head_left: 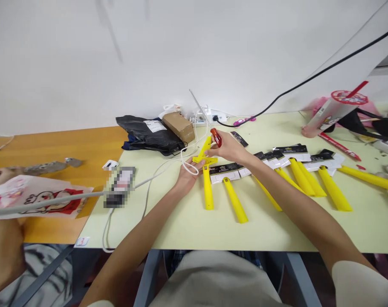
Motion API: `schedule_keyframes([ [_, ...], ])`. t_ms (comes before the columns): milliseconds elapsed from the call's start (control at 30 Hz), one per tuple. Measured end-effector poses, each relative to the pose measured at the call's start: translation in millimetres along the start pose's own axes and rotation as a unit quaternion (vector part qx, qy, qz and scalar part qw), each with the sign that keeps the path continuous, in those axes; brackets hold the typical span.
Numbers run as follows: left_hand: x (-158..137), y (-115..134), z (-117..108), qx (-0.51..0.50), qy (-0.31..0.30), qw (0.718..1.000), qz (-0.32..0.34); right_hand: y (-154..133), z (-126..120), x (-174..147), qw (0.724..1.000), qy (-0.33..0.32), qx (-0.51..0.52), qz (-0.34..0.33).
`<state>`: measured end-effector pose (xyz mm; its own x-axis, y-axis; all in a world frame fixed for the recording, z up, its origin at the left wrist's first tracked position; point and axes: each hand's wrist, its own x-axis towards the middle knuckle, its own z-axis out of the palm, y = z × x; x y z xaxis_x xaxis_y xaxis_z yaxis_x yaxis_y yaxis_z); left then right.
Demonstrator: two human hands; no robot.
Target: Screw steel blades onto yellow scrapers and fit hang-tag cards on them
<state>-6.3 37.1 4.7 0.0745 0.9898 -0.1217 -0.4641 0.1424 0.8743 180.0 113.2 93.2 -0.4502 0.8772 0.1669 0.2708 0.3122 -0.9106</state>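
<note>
My right hand (pixel 230 148) is closed around a screwdriver with a red handle (pixel 216 138); its long thin shaft points up and away to the left. The fingertips of that hand come close to a yellow plastic piece (pixel 204 150) with a crosswise part at its lower end. Beneath that piece, my left hand (pixel 186 177) grips it from the left side, its fingers partly hidden. Just in front lies a yellow handle (pixel 208 189), and beside it another yellow handle (pixel 235 201) with a black and white card (pixel 225 172) at its top.
Several more yellow handles (pixel 334 189) with cards lie to the right. A black bag (pixel 149 136), a brown box (pixel 179 126) and a power strip (pixel 200 118) stand at the wall. White cables (pixel 162 168) cross the table. A cup (pixel 334 113) stands far right. Another person's arm (pixel 5 247) is at left.
</note>
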Motion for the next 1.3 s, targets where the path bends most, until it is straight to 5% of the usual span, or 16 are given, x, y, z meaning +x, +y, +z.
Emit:
schedule_keyframes([
  [367,-7.5,2.2,-6.4,-0.009,0.01,1.0,0.024,6.2,15.9,-5.0,0.995,0.015,-0.095,0.004],
  [933,-12.5,5.0,-3.7,0.026,-0.039,0.999,-0.018,3.3,-0.4,-11.1,0.987,-0.102,-0.115,-0.05],
  [1300,-15.7,3.7,-5.2,0.008,-0.083,0.995,-0.054,-0.6,-17.6,-13.3,0.981,-0.17,-0.093,-0.017],
])
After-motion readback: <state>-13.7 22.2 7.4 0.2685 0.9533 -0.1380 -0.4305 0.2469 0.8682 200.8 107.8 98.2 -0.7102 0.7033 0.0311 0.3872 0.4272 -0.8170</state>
